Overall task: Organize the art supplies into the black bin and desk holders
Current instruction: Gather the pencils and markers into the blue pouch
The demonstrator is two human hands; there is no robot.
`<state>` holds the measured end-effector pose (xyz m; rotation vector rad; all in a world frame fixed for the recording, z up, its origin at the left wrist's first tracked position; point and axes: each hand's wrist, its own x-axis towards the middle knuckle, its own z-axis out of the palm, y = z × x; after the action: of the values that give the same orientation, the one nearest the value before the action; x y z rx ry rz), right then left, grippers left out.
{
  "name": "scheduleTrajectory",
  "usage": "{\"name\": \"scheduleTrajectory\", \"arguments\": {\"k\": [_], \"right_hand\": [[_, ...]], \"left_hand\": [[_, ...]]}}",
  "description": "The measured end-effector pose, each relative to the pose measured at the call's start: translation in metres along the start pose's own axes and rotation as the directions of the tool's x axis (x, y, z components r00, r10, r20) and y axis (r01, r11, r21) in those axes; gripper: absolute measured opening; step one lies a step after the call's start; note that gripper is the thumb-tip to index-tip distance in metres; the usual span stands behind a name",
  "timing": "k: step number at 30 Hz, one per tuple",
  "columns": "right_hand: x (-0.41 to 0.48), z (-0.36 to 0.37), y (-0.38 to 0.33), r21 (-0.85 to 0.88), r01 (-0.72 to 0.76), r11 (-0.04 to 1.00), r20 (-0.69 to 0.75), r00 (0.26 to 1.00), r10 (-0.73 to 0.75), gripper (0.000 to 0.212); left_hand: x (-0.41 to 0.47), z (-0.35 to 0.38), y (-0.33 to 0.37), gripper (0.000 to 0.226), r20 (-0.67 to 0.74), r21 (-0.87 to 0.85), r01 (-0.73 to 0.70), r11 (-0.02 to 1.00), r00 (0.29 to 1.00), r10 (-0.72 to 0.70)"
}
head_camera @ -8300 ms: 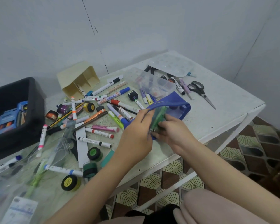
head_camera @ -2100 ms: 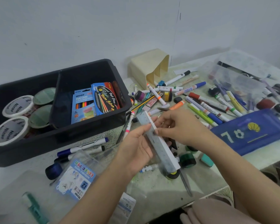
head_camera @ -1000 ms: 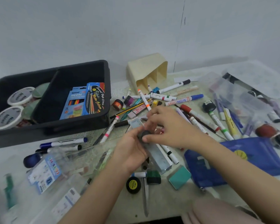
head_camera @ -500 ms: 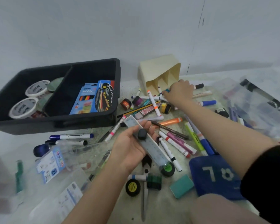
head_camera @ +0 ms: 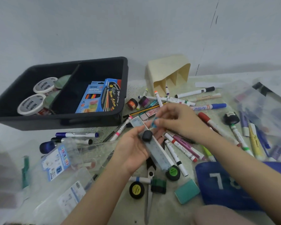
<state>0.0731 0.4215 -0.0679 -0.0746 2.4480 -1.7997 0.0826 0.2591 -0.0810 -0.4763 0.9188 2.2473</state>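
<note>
Presently, view: head camera only.
Left hand (head_camera: pixel 135 148): palm up, fingers curled under the ruler (head_camera: pixel 157 151); a small black piece (head_camera: pixel 147 135) sits on the ruler by the thumb.
Right hand (head_camera: pixel 177 120): fingertips pinch a small blue piece (head_camera: pixel 153 123) at the ruler's far end.
Ruler location: held above the table (head_camera: pixel 134 86), just in front of the black bin (head_camera: pixel 55 124), apart from the beige desk holder (head_camera: pixel 165 70) lying on its side.
Change: half a second earlier the right hand was at the holder's mouth; it is now back at the ruler.

Table (head_camera: pixel 134 90) w/ markers (head_camera: pixel 195 92), black bin (head_camera: pixel 88 122), holder (head_camera: pixel 167 69), scissors (head_camera: pixel 148 197).
</note>
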Motion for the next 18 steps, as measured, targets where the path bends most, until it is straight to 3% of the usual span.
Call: {"name": "scheduleTrajectory", "arguments": {"k": [2,4,8,12,16,18], "right_hand": [[-0.010,0.007,0.003,0.006,0.054,0.999,0.066,0.996,-0.054,0.012],[-0.008,0.008,0.006,-0.190,0.132,0.973,0.063,0.990,-0.122,0.003],[0.015,0.003,0.012,-0.327,0.169,0.930,0.041,0.986,-0.165,0.014],[0.056,0.002,0.013,-0.783,0.187,0.593,0.039,0.966,-0.254,0.023],[0.096,0.008,0.013,-0.963,0.168,0.213,0.125,0.972,-0.200,0.029],[0.108,0.010,0.015,-0.985,0.149,0.083,0.134,0.978,-0.162,0.031]], "left_hand": [[-0.002,-0.001,-0.001,0.026,0.016,0.033,0.026,0.999,1.000,-0.026],[-0.004,-0.002,-0.004,0.028,0.005,0.030,0.051,0.998,0.999,-0.052],[-0.008,-0.004,-0.003,0.025,-0.033,-0.010,0.044,0.999,0.998,-0.044],[-0.013,-0.010,0.002,0.024,-0.069,-0.028,0.001,1.000,0.998,-0.003],[-0.016,-0.015,0.005,0.024,-0.078,-0.046,-0.014,0.999,0.997,0.011],[-0.018,-0.017,0.006,0.023,-0.088,-0.055,-0.020,0.998,0.996,0.016]]}}
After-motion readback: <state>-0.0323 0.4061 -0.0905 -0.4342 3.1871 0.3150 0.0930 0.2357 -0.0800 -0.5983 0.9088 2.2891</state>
